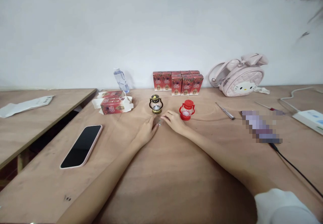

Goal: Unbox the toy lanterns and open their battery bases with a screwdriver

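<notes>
My left hand (146,131) rests on the table with its fingers curled beside a small clear piece (158,119). From the other side my right hand (174,121) reaches in, fingers bent and close together at the same piece. A tiny shiny round part (159,124) lies by my left fingertips. What the fingertips grip is too small to make out. Just beyond my hands stands a bronze-coloured miniature lantern (156,104) with a clear globe. A red miniature lantern (187,110) stands upright to the right, near my right hand.
Several red boxes (176,84) stand against the wall. Opened red boxes (113,104) and a water bottle (121,80) are at left, with a phone (81,146) nearer. At right are a screwdriver (225,111), a pink bag (242,81), a blurred phone (259,126) and a power strip (310,119).
</notes>
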`<state>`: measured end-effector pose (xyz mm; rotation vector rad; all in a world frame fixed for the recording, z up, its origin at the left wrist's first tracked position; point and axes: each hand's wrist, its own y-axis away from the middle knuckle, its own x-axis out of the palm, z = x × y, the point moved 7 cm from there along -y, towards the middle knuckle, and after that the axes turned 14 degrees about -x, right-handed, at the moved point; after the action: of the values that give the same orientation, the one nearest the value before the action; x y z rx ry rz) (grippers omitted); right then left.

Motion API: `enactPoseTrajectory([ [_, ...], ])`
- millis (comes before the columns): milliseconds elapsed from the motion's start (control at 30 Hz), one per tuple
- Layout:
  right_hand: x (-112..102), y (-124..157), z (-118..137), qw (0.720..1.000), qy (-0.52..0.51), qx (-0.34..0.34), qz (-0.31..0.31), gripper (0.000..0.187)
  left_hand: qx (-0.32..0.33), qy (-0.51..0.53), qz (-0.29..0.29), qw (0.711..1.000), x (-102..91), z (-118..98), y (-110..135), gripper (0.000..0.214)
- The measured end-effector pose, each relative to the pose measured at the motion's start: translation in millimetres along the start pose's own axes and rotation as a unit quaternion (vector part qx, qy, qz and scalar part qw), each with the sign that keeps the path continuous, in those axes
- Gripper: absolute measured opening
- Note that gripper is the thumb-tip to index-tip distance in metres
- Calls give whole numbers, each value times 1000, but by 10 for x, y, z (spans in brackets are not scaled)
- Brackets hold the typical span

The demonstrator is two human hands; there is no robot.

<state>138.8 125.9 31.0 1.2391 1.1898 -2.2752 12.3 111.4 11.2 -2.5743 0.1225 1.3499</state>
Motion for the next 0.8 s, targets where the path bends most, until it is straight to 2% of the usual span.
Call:
enactPoseTrajectory([
  [67,65,-87,62,1000,-11,-16,2,21,1,12,8,1000,5,0,7,46],
  [133,57,-83,106,1000,-8,-18,-20,29,3,22,3,1000,-7,-6,20,52],
  [200,-20,38,110,998,2,1,-55,38,5,17,-11,1000,-25,-14,33,58],
  [267,-88,231,90,998,10,25,-56,43,4,1,-15,1000,-25,-20,38,61],
  [367,-105,486,54,999,12,35,9,40,-3,-19,-4,1000,1,-20,29,62],
  [433,-119,561,13,999,10,41,30,36,-8,-29,0,1000,12,-18,18,61],
  [533,-154,514,-55,998,20,50,29,26,-4,-40,5,999,14,-24,3,57],
  [600,-143,435,-70,997,47,42,52,18,0,-45,0,999,-5,-30,-2,58],
  [700,-104,341,-27,984,134,-9,115,20,15,-58,-32,998,-81,-75,33,60],
  [800,-42,309,50,955,219,-90,179,23,55,-83,-92,991,-174,-238,198,51],
])
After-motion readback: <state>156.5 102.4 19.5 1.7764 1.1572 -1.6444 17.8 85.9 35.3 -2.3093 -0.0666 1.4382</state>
